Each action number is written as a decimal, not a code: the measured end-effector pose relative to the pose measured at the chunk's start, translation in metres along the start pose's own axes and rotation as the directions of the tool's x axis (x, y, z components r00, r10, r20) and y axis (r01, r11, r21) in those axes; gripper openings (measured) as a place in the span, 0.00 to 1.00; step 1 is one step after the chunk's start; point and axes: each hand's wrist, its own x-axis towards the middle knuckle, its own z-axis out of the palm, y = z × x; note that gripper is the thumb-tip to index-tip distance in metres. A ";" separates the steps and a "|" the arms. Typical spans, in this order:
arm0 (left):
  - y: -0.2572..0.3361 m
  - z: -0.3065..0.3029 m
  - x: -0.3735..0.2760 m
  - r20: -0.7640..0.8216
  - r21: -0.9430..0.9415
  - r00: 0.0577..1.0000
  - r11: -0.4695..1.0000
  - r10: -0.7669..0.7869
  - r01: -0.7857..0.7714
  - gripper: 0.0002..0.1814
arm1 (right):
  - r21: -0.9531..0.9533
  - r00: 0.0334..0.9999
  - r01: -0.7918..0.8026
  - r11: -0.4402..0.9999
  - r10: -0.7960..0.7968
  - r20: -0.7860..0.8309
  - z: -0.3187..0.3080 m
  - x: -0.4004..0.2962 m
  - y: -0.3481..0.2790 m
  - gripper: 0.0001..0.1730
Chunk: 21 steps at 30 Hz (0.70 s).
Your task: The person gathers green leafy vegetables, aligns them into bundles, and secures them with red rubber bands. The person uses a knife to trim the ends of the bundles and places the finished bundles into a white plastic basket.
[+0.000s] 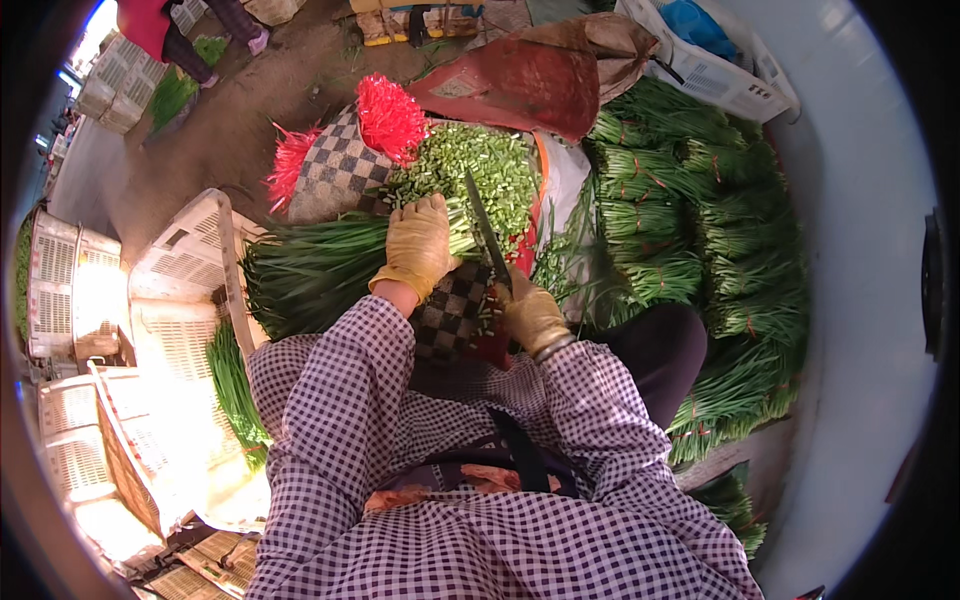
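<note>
My left hand [421, 241], in a yellowish glove, is closed over the pale stem ends of a bunch of long green leafy stalks [322, 262], whose leaves spread to the left. My right hand [531, 311], gloved too, grips a long knife [484, 217] by its handle; the dark blade points away from me, just right of the stalk ends. Beyond both hands lies a heap of short cut stem pieces [480, 161]. A checkered cloth [341, 161] with shiny red strips [391, 116] is beside the heap, and checkered material [448, 307] also shows between my wrists.
Tied green bundles [649, 225] are stacked at the right beside a pale wall [862, 262]. A white crate [735, 75] stands behind them. A red sack [517, 82] lies beyond the heap. Plastic crates [176, 300] stand at the left. Another person's legs [187, 49] show at the upper left.
</note>
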 end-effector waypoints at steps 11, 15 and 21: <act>-0.001 0.014 0.000 -0.147 0.087 0.986 0.994 0.078 -0.066 0.40 | 0.171 0.998 0.059 0.984 -0.063 0.019 -0.022 -0.056 -0.004 0.19; -0.003 0.016 -0.001 -0.154 0.069 0.986 0.996 0.066 -0.056 0.41 | 0.195 0.995 0.070 0.978 -0.056 -0.080 -0.029 -0.059 0.003 0.18; 0.001 0.010 -0.001 -0.090 0.071 0.995 0.996 0.053 -0.047 0.40 | 0.202 0.991 0.129 0.971 -0.118 -0.063 -0.035 -0.058 -0.009 0.19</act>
